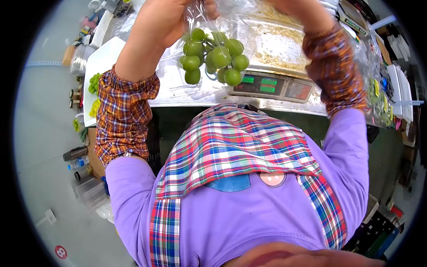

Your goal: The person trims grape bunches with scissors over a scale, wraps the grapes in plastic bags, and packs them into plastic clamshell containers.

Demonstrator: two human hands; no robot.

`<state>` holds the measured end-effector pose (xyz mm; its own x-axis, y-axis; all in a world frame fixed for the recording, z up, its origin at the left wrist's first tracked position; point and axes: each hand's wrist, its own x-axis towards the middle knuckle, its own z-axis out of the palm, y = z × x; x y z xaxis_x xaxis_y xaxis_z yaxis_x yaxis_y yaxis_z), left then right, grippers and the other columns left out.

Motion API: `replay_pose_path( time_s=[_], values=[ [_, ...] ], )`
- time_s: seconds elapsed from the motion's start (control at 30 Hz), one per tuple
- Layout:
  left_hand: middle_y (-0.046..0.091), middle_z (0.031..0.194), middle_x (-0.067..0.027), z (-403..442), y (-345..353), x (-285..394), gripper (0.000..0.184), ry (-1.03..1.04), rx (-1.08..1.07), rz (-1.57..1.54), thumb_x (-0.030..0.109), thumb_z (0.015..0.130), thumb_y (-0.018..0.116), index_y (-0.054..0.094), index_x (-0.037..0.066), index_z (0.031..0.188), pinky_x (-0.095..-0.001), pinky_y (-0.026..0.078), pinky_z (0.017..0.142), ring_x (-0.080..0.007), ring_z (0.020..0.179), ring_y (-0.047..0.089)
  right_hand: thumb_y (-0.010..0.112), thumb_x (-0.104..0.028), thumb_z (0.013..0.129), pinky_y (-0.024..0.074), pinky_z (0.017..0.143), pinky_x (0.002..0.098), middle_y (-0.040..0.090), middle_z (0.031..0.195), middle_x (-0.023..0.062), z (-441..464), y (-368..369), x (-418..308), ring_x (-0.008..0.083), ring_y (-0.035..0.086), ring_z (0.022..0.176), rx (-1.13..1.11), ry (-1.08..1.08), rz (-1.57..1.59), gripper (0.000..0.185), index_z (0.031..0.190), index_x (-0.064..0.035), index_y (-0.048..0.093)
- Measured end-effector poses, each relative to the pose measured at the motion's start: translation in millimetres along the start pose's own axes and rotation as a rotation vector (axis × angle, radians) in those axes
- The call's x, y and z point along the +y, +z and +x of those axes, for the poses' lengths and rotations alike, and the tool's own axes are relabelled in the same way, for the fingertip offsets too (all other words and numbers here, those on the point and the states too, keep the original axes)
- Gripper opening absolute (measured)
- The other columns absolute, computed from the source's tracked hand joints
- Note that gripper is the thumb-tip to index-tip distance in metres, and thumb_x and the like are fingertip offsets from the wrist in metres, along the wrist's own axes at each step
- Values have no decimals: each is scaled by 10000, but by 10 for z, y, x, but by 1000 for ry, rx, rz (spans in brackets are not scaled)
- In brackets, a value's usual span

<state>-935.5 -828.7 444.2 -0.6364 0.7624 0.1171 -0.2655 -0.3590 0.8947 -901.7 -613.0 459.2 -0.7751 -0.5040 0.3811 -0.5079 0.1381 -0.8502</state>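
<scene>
A bunch of large green grapes point(213, 55) hangs inside a clear plastic bag point(242, 33) at the top middle. My left hand point(171, 20) is closed on the gathered top of this bag, fingers partly out of frame. The grapes hang just in front of a weighing scale point(272, 86) with green lit displays. At the top edge, above the scale's pan, is my right hand point(291, 6); mostly the wrist shows, slightly blurred, and its fingers are out of sight.
The scale stands on a white worktable point(178, 93), its pan point(278, 46) strewn with brownish bits. More green grapes lie in a white foam box point(104, 55) at left. Packed clear plastic containers point(380, 102) are at right. Bottles point(79, 162) stand low on the left.
</scene>
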Motion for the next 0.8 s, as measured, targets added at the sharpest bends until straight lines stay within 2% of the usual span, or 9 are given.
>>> replay_pose_path(
  time_s=[0.07, 0.17, 0.23, 0.27, 0.3, 0.4, 0.5, 0.63, 0.8],
  values=[
    [561, 767, -33, 19, -143, -42, 144, -19, -34, -137, 151, 953, 498, 538, 18, 994, -243, 474, 623, -125, 677, 548, 541, -448, 908, 516, 810, 307, 574, 1147, 151, -222, 233, 642, 182, 596, 967, -89, 88, -188, 614, 1323, -6, 446],
    [542, 813, -29, -215, -384, 4, 257, -52, -86, -238, 235, 923, 567, 516, 22, 1057, -265, 474, 682, -123, 723, 527, 624, -780, 637, 428, 935, 339, 534, 1211, 123, -169, 879, 386, 189, 521, 1083, -92, 161, 123, 1104, 1342, 36, 389],
    [523, 928, -25, -394, -500, -43, 482, -102, -116, -147, 330, 874, 655, 481, 22, 1201, -273, 457, 731, -119, 798, 496, 656, -766, 617, 387, 987, 345, 511, 1251, 142, -94, 958, 431, 202, 472, 1154, -504, 334, 276, 1145, 1340, 71, 360],
    [430, 747, 42, -587, -218, 76, 193, -121, 65, 14, 226, 944, 560, 529, 49, 1012, -228, 412, 637, -58, 670, 422, 693, -742, 602, 380, 1000, 348, 486, 1288, 162, -60, 1084, 399, 218, 468, 1172, -578, 389, 417, 1161, 1339, 83, 341],
    [437, 720, 40, -626, -365, 25, 151, -126, -52, 8, 188, 930, 568, 536, 55, 995, -237, 409, 634, -73, 660, 431, 724, -704, 603, 369, 1014, 344, 480, 1302, 164, -86, 1223, 505, 221, 468, 1176, -591, 400, 564, 1147, 1353, 70, 333],
    [424, 679, 26, -737, -746, -373, 110, -102, -80, -58, 152, 927, 552, 535, 67, 994, -266, 416, 642, -90, 656, 442, 781, -602, 614, 356, 1026, 340, 483, 1303, 155, -232, 1563, 713, 218, 476, 1171, -523, 524, 812, 1109, 1377, 54, 315],
    [429, 696, 9, -912, -903, -731, 134, 68, 154, -56, 193, 937, 547, 518, 63, 949, -318, 429, 729, -134, 695, 465, 824, -392, 653, 416, 970, 309, 515, 1270, 146, -448, 1756, 1097, 205, 523, 1131, -426, 647, 1164, 951, 1350, 59, 360],
    [538, 963, -92, -1386, -1063, -1271, 145, 245, 133, -362, 184, 907, 567, 529, 45, 893, -361, 425, 889, -225, 1006, 526, 768, -228, 741, 450, 950, 315, 519, 1262, 165, -719, 1849, 1232, 215, 543, 1117, -188, 728, 1422, 789, 1350, 57, 355],
    [484, 1116, -89, -1906, -994, -1397, 228, 187, 216, -475, 183, 820, 666, 573, 63, 989, -365, 376, 977, -239, 1133, 471, 691, -423, 796, 431, 982, 384, 532, 1258, 169, -862, 1988, 1322, 258, 540, 1131, -61, 680, 1549, 782, 1351, 28, 375]
  ],
)
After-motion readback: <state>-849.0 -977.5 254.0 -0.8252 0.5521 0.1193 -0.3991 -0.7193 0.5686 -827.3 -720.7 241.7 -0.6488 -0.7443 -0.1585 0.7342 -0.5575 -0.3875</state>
